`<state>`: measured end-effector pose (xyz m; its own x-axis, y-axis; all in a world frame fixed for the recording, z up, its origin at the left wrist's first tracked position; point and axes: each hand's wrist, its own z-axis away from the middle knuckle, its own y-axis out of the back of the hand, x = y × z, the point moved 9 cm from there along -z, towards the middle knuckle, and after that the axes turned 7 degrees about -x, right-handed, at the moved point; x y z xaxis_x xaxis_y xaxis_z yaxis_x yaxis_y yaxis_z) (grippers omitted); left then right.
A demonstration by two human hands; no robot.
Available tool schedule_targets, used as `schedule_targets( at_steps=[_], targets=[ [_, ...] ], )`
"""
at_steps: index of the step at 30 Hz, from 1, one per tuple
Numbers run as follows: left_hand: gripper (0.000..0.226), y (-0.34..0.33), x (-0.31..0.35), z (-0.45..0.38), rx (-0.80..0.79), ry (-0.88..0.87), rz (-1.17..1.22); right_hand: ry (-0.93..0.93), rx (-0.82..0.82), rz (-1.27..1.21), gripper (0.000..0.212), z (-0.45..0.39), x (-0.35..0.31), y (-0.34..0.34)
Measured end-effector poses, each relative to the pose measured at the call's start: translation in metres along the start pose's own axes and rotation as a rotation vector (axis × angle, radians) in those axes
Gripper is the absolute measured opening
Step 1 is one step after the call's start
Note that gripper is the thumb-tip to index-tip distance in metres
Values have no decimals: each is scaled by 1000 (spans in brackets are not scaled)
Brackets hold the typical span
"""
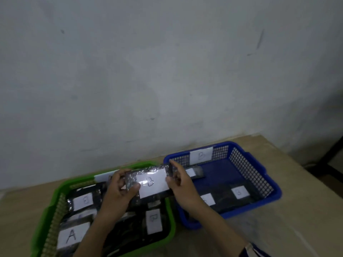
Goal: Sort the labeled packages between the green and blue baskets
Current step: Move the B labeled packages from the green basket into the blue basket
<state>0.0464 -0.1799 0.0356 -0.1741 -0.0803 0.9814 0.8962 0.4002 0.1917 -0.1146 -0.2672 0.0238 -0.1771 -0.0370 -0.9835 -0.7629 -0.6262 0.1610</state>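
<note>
A dark plastic-wrapped package (151,179) with a white label marked B hangs above the gap between the two baskets. My left hand (119,191) grips its left end, my right hand (181,184) pinches its right end. Below on the left, the green basket (171,217) holds several dark packages, with labels reading A (71,235) and B (154,219). To the right, the blue basket (259,169) carries a B tag (201,155) on its back wall. Inside it lie packages labelled B (239,191).
Both baskets sit on a beige table (278,229) pushed against a grey wall (167,71). The table's right edge runs past the blue basket, with a dark frame (332,164) beyond it. A striped sleeve (256,251) shows at the bottom right.
</note>
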Motion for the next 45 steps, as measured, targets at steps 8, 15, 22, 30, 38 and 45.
schedule_targets(
  at_steps=[8, 15, 22, 30, 38, 45],
  targets=[
    [31, -87, -5, -12, -146, 36, 32, -4, 69, -25, 55, 21, 25, 75],
    [33, -145, -11, -27, -152, 70, -21, -54, 216, 115, 41, 28, 56, 150],
    [31, -223, -24, -43, -278, 105, -146, -220, 597, 730, 37, 58, 99, 273],
    [32, -302, -30, -76, -449, 64, -299, -305, 515, 753, 48, 54, 128, 297],
    [20, -336, -50, -81, -367, 117, -696, -182, 637, 636, 53, 62, 122, 301],
    [27, -348, -61, -78, -512, 69, -919, -185, 655, 631, 51, 62, 126, 301]
  ],
)
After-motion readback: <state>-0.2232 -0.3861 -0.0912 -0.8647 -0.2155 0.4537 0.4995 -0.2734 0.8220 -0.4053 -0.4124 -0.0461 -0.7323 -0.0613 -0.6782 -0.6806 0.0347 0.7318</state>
